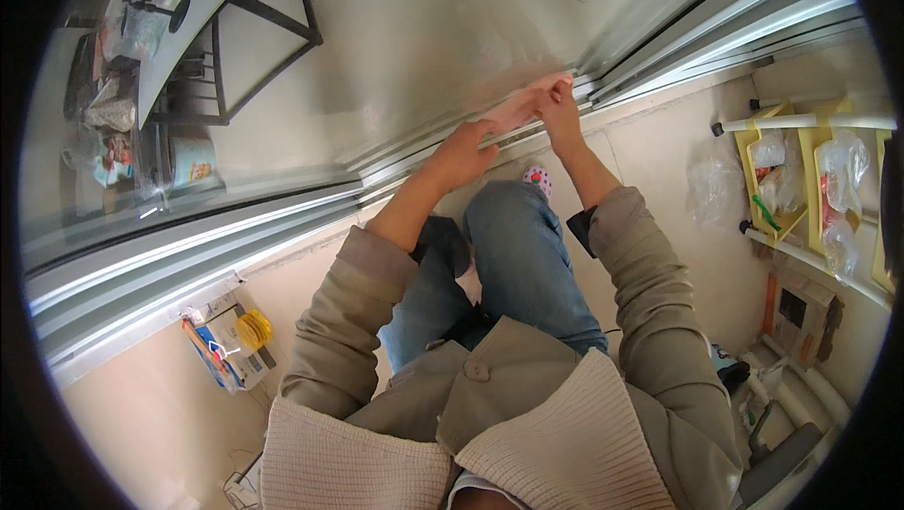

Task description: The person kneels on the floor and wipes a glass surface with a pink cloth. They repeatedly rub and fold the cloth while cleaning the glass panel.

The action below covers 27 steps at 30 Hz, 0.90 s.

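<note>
A thin pink cloth (514, 111) lies stretched between my two hands along the lower frame of a glass sliding door (395, 51). The fingers of my right hand (558, 111) pinch the cloth near its right end. My left hand (462, 153) rests at the cloth's left end; its fingertips touch the cloth, and whether they grip it is hard to see. Just below both hands runs the metal door track (526, 134). My knees are bent in front of the track, and a pink patterned shoe (538, 179) shows beyond one knee.
Behind the glass stand a black-framed table (272, 8) and a light-blue bin (194, 160). To the right is a yellow-and-white rack (780, 178) holding plastic bags, with a cardboard box (805, 316) beside it. A yellow spool (253, 329) lies among items at the lower left.
</note>
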{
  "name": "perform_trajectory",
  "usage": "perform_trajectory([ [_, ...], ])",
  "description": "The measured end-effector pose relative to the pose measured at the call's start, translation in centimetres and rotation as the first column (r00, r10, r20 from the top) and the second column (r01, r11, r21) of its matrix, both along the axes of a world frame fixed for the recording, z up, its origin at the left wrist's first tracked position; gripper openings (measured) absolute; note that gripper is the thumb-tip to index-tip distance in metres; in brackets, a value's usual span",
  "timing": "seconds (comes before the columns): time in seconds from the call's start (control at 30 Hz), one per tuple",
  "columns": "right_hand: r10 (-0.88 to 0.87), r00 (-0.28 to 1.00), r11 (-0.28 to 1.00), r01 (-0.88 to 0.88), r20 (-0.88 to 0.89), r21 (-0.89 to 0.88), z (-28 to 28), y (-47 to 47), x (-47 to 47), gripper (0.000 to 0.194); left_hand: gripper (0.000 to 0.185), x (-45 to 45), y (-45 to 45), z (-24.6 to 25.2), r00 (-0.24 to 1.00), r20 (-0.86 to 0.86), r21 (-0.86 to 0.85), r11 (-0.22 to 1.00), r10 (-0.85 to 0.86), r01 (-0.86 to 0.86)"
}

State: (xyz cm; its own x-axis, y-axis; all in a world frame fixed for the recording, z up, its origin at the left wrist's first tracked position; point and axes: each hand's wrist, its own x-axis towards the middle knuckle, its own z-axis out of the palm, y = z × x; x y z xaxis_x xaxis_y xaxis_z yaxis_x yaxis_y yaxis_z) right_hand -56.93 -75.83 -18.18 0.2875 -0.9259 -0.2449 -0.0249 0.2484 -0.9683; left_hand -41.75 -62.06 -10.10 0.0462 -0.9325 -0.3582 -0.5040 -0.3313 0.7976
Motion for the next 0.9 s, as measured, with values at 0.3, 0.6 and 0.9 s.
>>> perform_trajectory([
  [0.3,-0.236,0.874,0.950,0.115,0.425,0.290,3.8,-1.2,-1.4,0.013,0.045,-1.4,-2.2,-1.2,0.998,0.059,-0.040,0.999,-0.007,0.010],
  [0.6,-0.275,0.913,0.961,0.255,0.301,0.105,0.1,-6.3,-3.7,0.022,0.046,-2.5,-3.2,-0.9,0.993,0.110,0.011,0.999,-0.044,0.043],
  [0.9,-0.299,0.917,0.888,0.369,0.265,-0.275,2.1,-8.3,-4.4,0.044,0.053,-3.8,-5.1,-0.5,0.982,0.190,-0.148,0.988,-0.019,0.048],
])
